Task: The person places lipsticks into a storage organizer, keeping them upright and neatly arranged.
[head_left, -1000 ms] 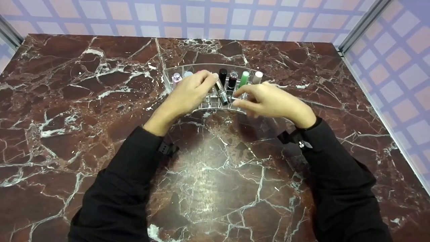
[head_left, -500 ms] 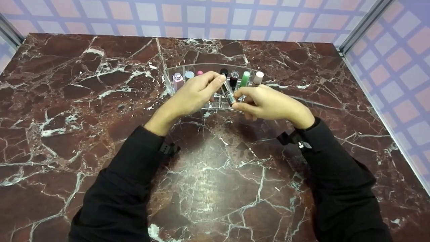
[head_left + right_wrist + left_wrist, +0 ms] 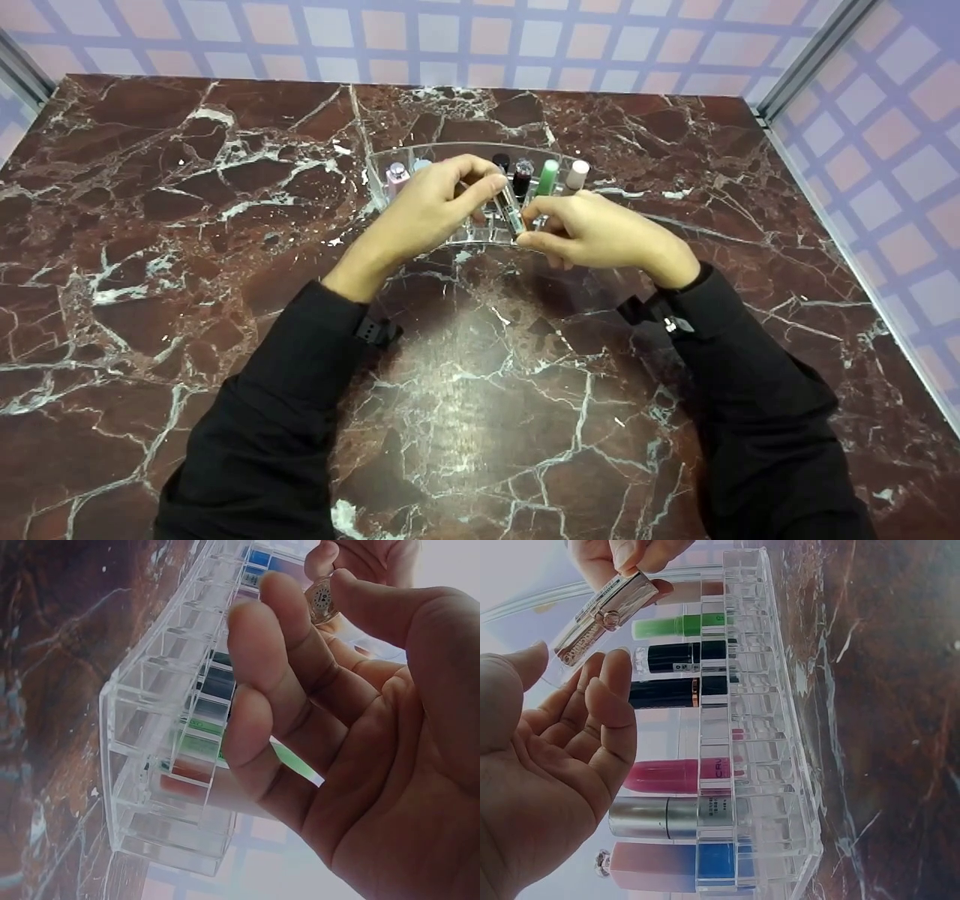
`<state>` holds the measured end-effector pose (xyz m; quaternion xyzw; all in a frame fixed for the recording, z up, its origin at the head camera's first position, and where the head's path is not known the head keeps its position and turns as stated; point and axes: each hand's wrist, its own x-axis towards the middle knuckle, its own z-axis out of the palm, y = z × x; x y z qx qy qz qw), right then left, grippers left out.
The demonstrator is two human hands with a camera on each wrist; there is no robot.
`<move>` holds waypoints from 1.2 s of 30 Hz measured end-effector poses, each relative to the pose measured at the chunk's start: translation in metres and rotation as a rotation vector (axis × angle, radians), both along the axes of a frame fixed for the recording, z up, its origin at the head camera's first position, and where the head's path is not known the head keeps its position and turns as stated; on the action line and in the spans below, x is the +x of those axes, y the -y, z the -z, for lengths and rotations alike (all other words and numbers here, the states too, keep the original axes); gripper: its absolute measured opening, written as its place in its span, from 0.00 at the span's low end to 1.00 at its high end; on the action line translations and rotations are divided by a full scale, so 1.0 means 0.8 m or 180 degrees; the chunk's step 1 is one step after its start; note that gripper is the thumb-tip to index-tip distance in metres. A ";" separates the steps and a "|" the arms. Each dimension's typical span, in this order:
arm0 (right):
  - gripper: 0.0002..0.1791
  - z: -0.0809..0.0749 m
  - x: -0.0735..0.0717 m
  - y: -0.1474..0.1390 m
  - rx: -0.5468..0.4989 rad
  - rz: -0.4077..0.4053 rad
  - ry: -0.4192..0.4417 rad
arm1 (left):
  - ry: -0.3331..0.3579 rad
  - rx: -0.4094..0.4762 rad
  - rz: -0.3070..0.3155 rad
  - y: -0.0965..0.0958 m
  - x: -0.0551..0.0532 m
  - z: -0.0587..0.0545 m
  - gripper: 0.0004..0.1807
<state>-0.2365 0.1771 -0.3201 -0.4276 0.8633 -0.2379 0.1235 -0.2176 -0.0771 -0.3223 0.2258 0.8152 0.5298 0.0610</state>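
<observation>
A metallic lipstick tube (image 3: 604, 621) with a small bow ornament is held tilted above the front of a clear acrylic lipstick organizer (image 3: 769, 757). My left hand (image 3: 427, 210) holds its upper end between thumb and fingers. At the lower end, my right hand (image 3: 600, 229) pinches it between thumb and index finger; the round base (image 3: 321, 601) shows in the right wrist view. Standing in the organizer are a pink lipstick (image 3: 664, 776), a silver tube (image 3: 641, 817), a black tube (image 3: 664, 693), a green tube (image 3: 548, 176) and several others. My left hand hides part of the row in the head view.
The organizer stands on a dark red marbled table (image 3: 465, 375) with white veins. A checkered panel (image 3: 465, 45) rises behind the table, and another checkered panel (image 3: 900, 150) stands along the right side.
My right hand was apart from the lipstick tube and now pinches its lower end. My left hand has shifted slightly right with the tube.
</observation>
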 end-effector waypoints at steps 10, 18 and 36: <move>0.18 0.004 0.000 0.004 -0.0013 -0.0032 -0.0135 | -0.0135 -0.0045 0.0009 0.002 -0.002 0.002 0.21; 0.18 0.004 0.001 0.004 -0.0004 0.0025 -0.0149 | -0.0146 -0.0060 0.0010 0.002 -0.002 0.003 0.20; 0.18 0.007 -0.001 0.004 0.0015 0.0018 -0.0242 | -0.0241 -0.0123 0.0023 0.000 -0.003 0.004 0.21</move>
